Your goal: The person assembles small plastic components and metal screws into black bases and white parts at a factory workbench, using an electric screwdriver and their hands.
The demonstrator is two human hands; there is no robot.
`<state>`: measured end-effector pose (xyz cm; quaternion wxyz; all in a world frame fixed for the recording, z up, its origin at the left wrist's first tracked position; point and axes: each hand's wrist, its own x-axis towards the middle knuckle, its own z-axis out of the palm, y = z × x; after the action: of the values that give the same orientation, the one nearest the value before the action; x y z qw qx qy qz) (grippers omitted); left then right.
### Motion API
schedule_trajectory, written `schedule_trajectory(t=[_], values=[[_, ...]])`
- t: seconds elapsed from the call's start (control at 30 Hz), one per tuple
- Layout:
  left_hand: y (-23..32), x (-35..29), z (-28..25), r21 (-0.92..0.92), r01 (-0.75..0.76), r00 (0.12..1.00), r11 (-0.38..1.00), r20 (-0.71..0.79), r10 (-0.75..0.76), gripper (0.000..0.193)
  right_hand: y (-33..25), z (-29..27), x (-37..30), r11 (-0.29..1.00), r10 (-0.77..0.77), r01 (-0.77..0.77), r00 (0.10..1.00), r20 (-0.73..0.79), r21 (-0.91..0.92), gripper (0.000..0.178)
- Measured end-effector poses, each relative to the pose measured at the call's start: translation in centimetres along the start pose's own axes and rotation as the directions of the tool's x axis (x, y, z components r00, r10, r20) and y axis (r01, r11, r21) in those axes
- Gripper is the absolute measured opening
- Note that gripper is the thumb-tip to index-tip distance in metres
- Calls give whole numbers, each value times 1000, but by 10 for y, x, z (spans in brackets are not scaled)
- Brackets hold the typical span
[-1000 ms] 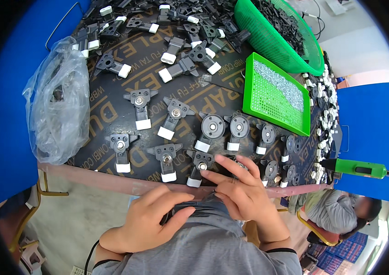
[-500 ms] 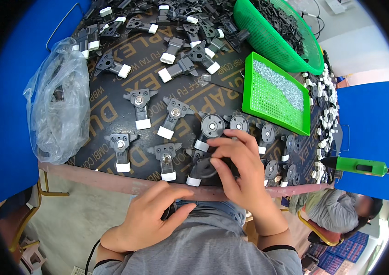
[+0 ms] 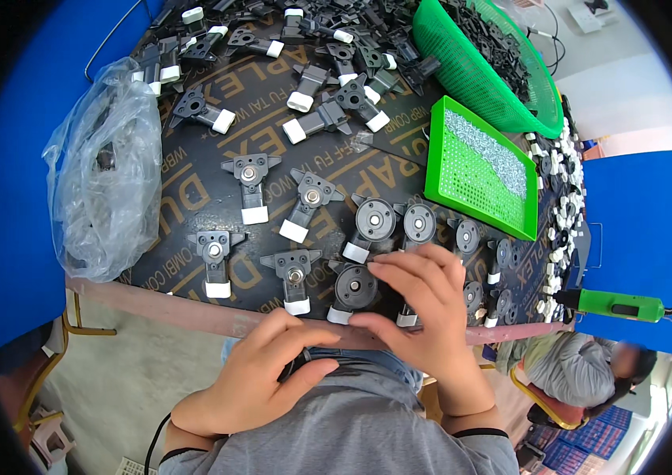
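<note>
My right hand (image 3: pixel 431 313) is open beside a black disc (image 3: pixel 354 286), its thumb and fingers spread around the disc's right side. That disc lies on a black winged bracket with a white end cap (image 3: pixel 339 316). The hand partly covers a neighbouring bracket. My left hand (image 3: pixel 261 368) hovers at the table's front edge, fingers curled round a dark round piece (image 3: pixel 296 366) mostly hidden in the palm. Close by stand bare brackets with metal centres, such as one bracket (image 3: pixel 294 275) left of the disc. Further right, several brackets carry discs, including another disc (image 3: pixel 375 219).
A green tray of small silvery screws (image 3: pixel 494 146) lies beyond my right hand. Behind it is a green basket (image 3: pixel 463 83) of black parts. A clear plastic bag (image 3: pixel 106 182) lies left; piled brackets fill the back. A green power screwdriver (image 3: pixel 621 305) hangs at right, near a seated person.
My right hand has let go of the disc, leaving it on the bracket, and its fingers have spread and moved slightly right. My left hand has barely moved.
</note>
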<state>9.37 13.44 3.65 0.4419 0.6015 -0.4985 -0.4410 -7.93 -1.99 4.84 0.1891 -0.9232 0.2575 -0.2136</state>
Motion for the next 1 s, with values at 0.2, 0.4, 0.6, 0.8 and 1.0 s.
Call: schedule_trajectory(t=[0.2, 0.4, 0.6, 0.8, 1.0], values=[[0, 0, -8, 0, -73, 997, 997, -6, 73, 32, 0, 7, -2, 998, -43, 46, 996, 84, -39, 57], [-3, -4, -11, -83, -29, 998, 996, -57, 24, 36, 3, 2, 4, 996, -38, 23, 985, 170, 89, 58], [0, -5, -9, -381, 4, 968, 925, -230, -99, 35, -5, -3, 12, 995, 19, -38, 979, 203, 89, 56], [-7, 5, 0, -555, -96, 943, 826, -317, -103, 40, -14, -10, 18, 884, 105, -166, 982, 159, 437, 38], [-4, 7, 5, -708, -112, 953, 697, -275, -125, 32, -23, 1, 23, 799, 52, -213, 956, 288, 563, 13]])
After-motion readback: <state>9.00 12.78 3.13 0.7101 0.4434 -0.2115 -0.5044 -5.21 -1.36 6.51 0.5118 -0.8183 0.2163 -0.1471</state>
